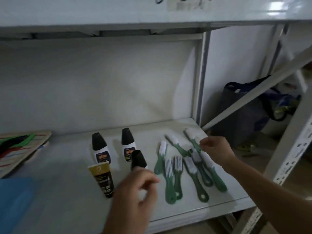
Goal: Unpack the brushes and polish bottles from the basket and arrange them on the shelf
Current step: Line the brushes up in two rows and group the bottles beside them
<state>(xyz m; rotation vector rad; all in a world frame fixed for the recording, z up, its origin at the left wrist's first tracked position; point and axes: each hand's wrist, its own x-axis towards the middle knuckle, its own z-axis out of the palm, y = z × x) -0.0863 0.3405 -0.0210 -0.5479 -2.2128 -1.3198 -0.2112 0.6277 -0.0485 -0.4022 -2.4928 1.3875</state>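
Note:
On the white shelf [67, 166] two white polish bottles with black caps stand upright, one [100, 149] to the left of the other [128, 144]. A gold and black tube [103, 179] lies in front of them. My left hand [135, 193] is closed round a third black-capped bottle [138, 160], blurred, just right of the tube. Several green brushes with white bristles [168, 179] lie side by side to the right. My right hand [215, 150] pinches the handle of the far right brush [191, 136]. The striped woven basket [22, 149] lies at the left edge.
A blue flat object [15, 200] covers the shelf's near left corner. An upper shelf [152, 12] hangs overhead. The shelf's grey upright [200, 78] and a slanted beam [270, 76] stand to the right. Dark bags [244, 107] sit on the floor beyond.

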